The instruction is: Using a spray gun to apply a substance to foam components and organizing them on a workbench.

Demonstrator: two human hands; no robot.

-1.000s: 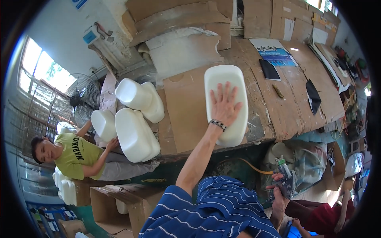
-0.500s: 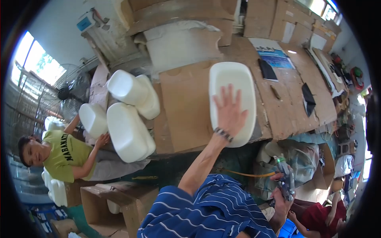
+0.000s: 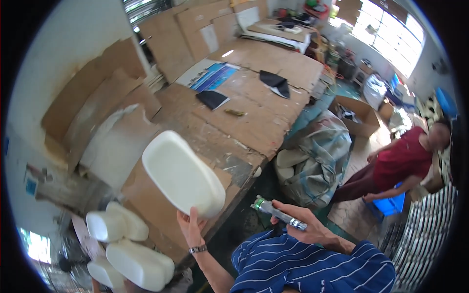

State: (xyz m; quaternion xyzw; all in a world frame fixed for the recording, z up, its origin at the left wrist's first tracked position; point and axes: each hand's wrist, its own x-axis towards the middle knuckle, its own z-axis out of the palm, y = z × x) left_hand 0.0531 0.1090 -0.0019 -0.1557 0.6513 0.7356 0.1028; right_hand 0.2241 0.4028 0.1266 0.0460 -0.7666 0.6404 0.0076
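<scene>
So most of the space was taken up by a big tabletop (image 3: 259, 124), covered pretty much all over in worn brown cardboard. Off its right side, a person in a red shirt (image 3: 398, 156) could be seen near a bulky plastic sack (image 3: 317, 168), with a cardboard box (image 3: 364, 124) sitting just beyond that. Down at the left end, a cluster of white containers (image 3: 139, 266) was bunched up. The white tub (image 3: 178, 171) was held over the tabletop by its near end, hollow side showing, fingers of the left hand (image 3: 192, 228) gripping it; whether the cardboard was touched underneath couldn't be told. A printed sheet (image 3: 215, 78), blue and white, was laid further back. A green-ringed metal tool (image 3: 283, 216) was held in the right hand (image 3: 310, 227), fingers wrapped round it. Two black pieces (image 3: 212, 99) were spread near the sheet, plus a little brownish thing (image 3: 234, 112) between them
</scene>
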